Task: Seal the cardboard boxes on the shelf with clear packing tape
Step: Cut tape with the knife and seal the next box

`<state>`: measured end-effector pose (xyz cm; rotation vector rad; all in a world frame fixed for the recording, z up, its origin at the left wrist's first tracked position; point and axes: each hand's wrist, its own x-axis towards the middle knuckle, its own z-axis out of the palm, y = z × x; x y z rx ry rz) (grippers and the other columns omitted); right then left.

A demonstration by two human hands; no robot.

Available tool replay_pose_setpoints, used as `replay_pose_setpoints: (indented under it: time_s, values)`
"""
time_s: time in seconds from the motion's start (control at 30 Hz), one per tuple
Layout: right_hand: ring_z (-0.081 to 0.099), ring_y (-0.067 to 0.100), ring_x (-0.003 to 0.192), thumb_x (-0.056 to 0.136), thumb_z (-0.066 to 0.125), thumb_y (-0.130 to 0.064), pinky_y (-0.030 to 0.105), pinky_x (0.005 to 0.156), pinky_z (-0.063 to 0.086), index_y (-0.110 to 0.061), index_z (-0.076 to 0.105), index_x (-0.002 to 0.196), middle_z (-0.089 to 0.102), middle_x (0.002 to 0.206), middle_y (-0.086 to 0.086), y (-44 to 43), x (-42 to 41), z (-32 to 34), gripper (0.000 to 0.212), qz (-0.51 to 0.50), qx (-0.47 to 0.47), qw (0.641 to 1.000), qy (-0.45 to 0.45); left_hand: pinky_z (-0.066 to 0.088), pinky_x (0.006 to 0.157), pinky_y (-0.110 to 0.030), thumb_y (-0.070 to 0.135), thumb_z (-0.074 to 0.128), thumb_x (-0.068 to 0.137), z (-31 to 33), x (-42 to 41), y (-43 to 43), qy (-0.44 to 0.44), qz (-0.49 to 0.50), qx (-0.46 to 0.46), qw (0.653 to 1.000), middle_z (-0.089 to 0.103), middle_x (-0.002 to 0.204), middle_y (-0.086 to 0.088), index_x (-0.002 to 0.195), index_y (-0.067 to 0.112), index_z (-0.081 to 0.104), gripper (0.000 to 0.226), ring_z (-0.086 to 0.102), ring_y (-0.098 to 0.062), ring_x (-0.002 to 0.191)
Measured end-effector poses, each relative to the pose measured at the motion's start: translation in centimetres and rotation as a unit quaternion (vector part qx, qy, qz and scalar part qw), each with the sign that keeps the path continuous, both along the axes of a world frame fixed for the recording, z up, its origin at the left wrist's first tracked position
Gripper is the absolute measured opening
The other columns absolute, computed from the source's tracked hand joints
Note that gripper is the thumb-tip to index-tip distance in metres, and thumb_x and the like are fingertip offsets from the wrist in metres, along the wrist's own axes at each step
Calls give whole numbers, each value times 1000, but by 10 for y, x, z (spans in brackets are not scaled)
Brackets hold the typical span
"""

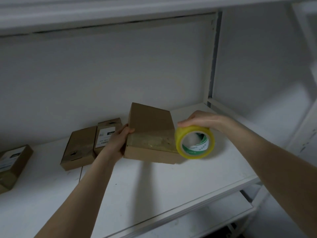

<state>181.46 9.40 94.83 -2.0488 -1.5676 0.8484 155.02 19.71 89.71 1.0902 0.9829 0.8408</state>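
Note:
A brown cardboard box (151, 124) lies on the white shelf (154, 182), with a strip of clear tape (151, 140) running across its near part. My left hand (118, 140) grips the box's left edge, thumb on top. My right hand (200, 120) holds a yellowish roll of packing tape (194, 141) from above, at the box's right edge. The strip on the box appears joined to the roll.
Two more cardboard boxes (78, 150) (107, 134) lie side by side left of my left hand, one with a white label. Another labelled box (12, 165) sits at the far left. A white upright post (210, 66) stands behind on the right. A lower shelf (223, 219) shows below.

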Motion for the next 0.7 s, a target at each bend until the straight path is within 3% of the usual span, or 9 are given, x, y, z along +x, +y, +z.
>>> replay_pose_setpoints:
  time_s: [0.1, 0.2, 0.33, 0.37, 0.43, 0.53, 0.6, 0.7]
  values:
    - [60, 16, 68, 76, 68, -64, 27, 64, 45, -17, 63, 69, 62, 69, -1, 3, 1, -4, 48, -12, -6, 998, -62, 53, 77, -37, 18, 52, 94, -3, -2, -1, -1, -14, -10, 1000, 68, 112, -10, 116, 15, 63, 25, 66, -25, 93]
    - [60, 19, 75, 75, 63, -72, 30, 67, 44, -15, 60, 66, 61, 74, 1, 7, 0, -10, 58, -14, -36, 985, -166, 51, 86, -41, 18, 52, 95, -8, -3, 1, -7, -19, -20, 1000, 66, 120, -13, 125, 14, 59, 31, 62, -32, 109]
    - [60, 20, 80, 78, 53, -77, 30, 72, 46, -17, 51, 65, 62, 87, 2, 9, -3, -20, 61, -25, -74, 979, -189, 58, 68, -33, 22, 51, 95, -13, -3, -3, -28, -27, -42, 998, 65, 120, -14, 128, 11, 56, 35, 66, -26, 96]
    - [60, 21, 85, 77, 52, -78, 31, 75, 47, -16, 56, 72, 61, 89, 2, 11, -4, -24, 63, -26, -84, 976, -201, 57, 65, -32, 22, 51, 95, -14, -3, -4, -34, -30, -52, 998, 65, 120, -14, 128, 12, 56, 35, 66, -26, 95]
    - [60, 23, 100, 74, 52, -82, 33, 85, 50, -10, 62, 106, 61, 108, 6, 16, -7, -30, 79, -29, -105, 970, -218, 56, 63, -32, 25, 51, 94, -18, -4, -4, -49, -38, -80, 995, 65, 121, -13, 128, 17, 57, 35, 66, -26, 97]
    - [56, 26, 113, 69, 52, -86, 33, 87, 48, -9, 45, 140, 54, 134, 8, 22, -14, -36, 106, -34, -118, 962, -244, 56, 67, -34, 27, 51, 94, -26, -6, -4, -60, -34, -100, 993, 65, 122, -12, 128, 20, 57, 36, 65, -27, 99]
    - [55, 27, 118, 68, 52, -86, 32, 84, 46, -11, 36, 146, 51, 141, 8, 24, -18, -38, 110, -34, -122, 957, -260, 56, 67, -33, 27, 50, 94, -32, -7, -4, -58, -30, -107, 992, 65, 122, -13, 128, 18, 57, 36, 65, -27, 98]
    - [55, 26, 118, 71, 53, -84, 32, 80, 44, -12, 47, 138, 53, 138, 6, 24, -26, -46, 99, -26, -148, 945, -290, 53, 66, -34, 30, 49, 94, -43, -8, -6, -16, -23, -133, 991, 69, 109, -12, 119, 15, 60, 31, 67, -26, 89]
